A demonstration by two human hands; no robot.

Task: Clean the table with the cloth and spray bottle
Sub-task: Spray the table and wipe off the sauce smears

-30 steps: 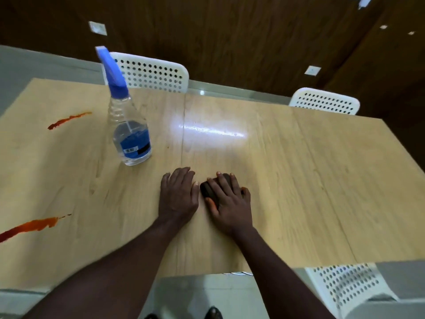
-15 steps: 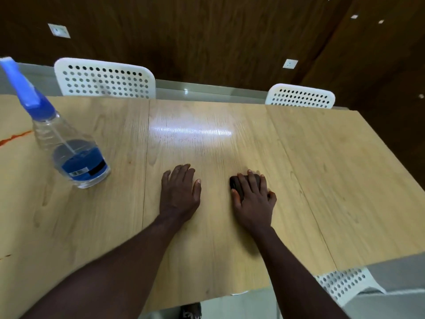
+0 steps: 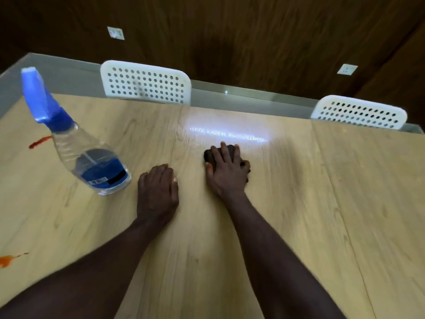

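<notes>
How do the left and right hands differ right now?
The left hand lies flat and empty on the table; the right hand presses down on the dark cloth. The right hand is farther from the spray bottle and reaches deeper across the table. Both rest palm down.

Dim room. A white glare streak lies on the pale wooden table (image 3: 299,203). Table edges bow from wide-angle distortion; slight blur throughout.
</notes>
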